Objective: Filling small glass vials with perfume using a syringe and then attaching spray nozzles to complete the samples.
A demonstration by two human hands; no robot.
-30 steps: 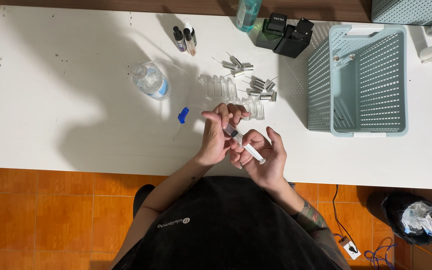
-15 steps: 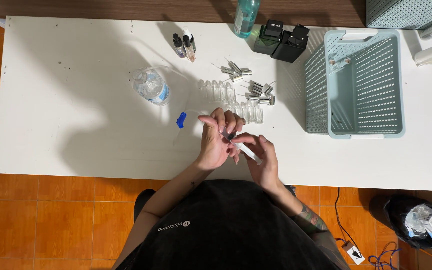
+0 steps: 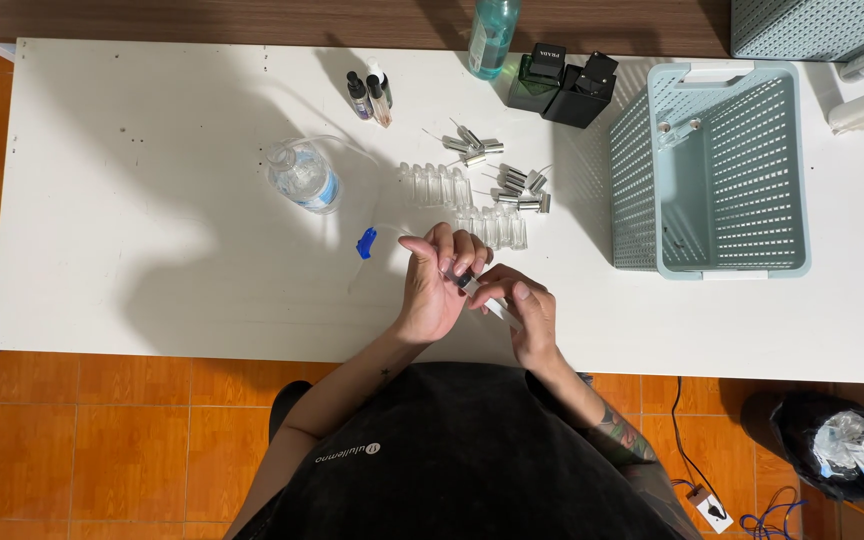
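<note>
- Two hands meet over the near edge of a white table (image 3: 152, 250), seen from above; I am looking straight down at them.
- My left hand (image 3: 437, 285) is curled, its fingers closed around a small dark-tipped vial (image 3: 465, 281) that mostly hides inside the grip.
- My right hand (image 3: 527, 318) pinches a slim white syringe-like tube (image 3: 497, 308), its tip touching the vial held by the left hand.
- Just beyond the hands stand two short rows of small clear glass vials (image 3: 492, 225), uncapped as far as I can tell.
- Near those rows lie scattered silver spray caps (image 3: 517, 185) with thin tubes, none fitted onto a vial.
- A blue cap (image 3: 366, 242) lies on the table left of the hands, and a clear plastic water bottle (image 3: 304, 177) lies further left.
- At the far edge stand two small dark dropper bottles (image 3: 367, 95), a tall green-tinted bottle (image 3: 493, 35) and two dark square bottles (image 3: 564, 82).
- A pale green slatted basket (image 3: 632, 180) sits to the right, holding what looks like one clear vial.
- My judgement: the work is at an early stage, since one vial is in hand, nearly all the rest wait in their rows, and the caps lie loose.
</note>
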